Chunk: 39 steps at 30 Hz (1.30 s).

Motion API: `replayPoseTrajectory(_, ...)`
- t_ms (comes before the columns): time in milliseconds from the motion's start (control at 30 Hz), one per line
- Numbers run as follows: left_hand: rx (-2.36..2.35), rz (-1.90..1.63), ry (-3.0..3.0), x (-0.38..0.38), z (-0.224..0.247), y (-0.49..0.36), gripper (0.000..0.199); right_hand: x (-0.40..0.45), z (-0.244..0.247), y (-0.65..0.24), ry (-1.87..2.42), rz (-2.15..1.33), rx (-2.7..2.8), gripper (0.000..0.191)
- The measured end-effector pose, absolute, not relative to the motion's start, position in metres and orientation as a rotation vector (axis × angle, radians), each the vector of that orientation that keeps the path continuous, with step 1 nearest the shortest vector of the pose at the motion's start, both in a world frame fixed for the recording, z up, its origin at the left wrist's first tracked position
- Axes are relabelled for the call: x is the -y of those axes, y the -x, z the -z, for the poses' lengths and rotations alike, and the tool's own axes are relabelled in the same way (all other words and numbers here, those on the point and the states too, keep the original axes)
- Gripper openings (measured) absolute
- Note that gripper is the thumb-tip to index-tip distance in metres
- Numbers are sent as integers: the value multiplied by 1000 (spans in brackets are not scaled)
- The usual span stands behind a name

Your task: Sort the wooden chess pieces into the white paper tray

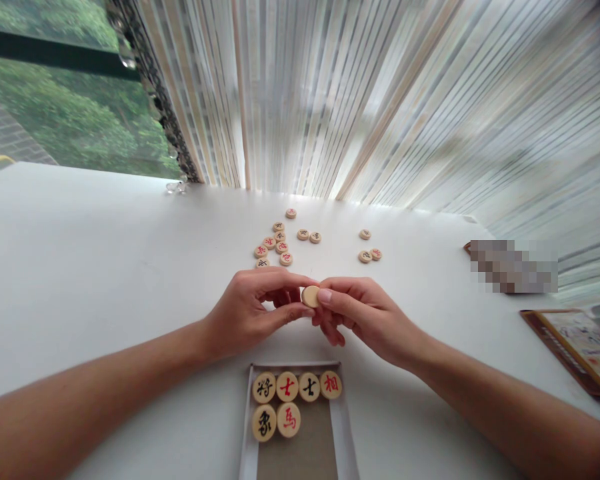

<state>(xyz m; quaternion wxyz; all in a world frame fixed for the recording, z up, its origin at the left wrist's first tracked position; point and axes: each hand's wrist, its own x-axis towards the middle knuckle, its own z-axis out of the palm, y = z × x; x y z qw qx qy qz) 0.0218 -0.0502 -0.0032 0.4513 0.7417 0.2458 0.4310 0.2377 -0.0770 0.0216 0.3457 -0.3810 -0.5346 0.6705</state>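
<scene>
Between my hands is a round wooden xiangqi piece, its visible face blank. My left hand grips it from the left between thumb and fingers. From the other side, my right hand pinches it, thumb on the blank face. Below them lies a shallow open box with a row of pieces at its far end: a black one, a red one, another black one and another red one. A second row holds a black piece and a red piece.
Several loose pieces lie scattered on the white table beyond my hands. A small group of pieces sits farther right. At the right edge are a blurred-out item and a brown-framed card. A striped curtain hangs behind.
</scene>
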Motion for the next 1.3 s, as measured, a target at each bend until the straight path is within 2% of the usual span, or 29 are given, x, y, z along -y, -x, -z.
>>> replayPoseTrajectory(233,-595,-1113,-1951,50,5,-21,20,79,-22,-236,999,-1711,1415,40)
replayPoseTrajectory(467,-524,-1200,-2221,51,4,-22,20,81,-19,-233,1101,-1626,1432,44)
replayPoseTrajectory(1300,-545,-1192,-2083,52,1,-20,20,79,-27,-240,1014,-1642,1559,41)
